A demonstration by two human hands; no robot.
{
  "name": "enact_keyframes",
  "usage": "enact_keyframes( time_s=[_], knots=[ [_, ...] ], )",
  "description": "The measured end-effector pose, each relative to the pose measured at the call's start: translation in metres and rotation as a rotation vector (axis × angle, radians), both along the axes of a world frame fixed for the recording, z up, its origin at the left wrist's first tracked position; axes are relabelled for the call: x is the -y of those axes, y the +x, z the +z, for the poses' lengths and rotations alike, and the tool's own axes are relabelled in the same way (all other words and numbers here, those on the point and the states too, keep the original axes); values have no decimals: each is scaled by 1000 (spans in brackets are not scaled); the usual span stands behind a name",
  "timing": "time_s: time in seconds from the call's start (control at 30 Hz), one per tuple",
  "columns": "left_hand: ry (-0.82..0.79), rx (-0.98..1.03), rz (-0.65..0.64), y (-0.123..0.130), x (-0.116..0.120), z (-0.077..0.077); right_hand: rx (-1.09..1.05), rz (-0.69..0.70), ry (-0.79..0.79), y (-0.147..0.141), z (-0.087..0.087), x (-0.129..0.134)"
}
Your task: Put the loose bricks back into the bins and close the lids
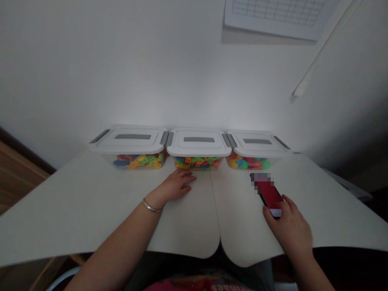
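Note:
My left hand (176, 186) lies on the white table with its fingers spread, holding nothing, just in front of the middle lidded box (198, 142). At the right, my right hand (291, 220) grips the near end of a phone (270, 196) on the tabletop, its thumb at the left edge and fingers over the lower screen. The phone's screen is lit mostly red, and its far end is pixelated. Colourful small pieces show through the clear sides of the middle box, the left box (133, 139) and the right box (257, 143).
The three boxes stand in a row against the wall (182, 72). Two tabletops (91, 202) meet at a seam, with a rounded notch at the near edge. A printed grid sheet (273, 16) hangs above. Brown wood (21, 173) is at the left.

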State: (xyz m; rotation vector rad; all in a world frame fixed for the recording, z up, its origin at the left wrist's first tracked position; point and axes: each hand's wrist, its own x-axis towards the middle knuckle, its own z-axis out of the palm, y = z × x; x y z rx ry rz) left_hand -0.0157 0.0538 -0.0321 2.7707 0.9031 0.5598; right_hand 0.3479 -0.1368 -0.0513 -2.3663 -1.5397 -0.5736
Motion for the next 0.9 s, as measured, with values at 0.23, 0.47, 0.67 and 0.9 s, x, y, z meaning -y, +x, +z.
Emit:
enact_keyframes(
  time_s=[0.23, 0.47, 0.67, 0.9],
  knots=[
    [7, 18, -7, -1, -1, -3, 3, -5, -3, 0, 0, 0],
    [2, 9, 5, 0, 1, 1, 13, 2, 10, -1, 0, -1],
    [5, -11, -5, 0, 1, 2, 2, -7, 5, -2, 1, 0],
    [-16, -2, 1, -1, -1, -2, -8, -10, -2, -1, 0, 0]
  ],
)
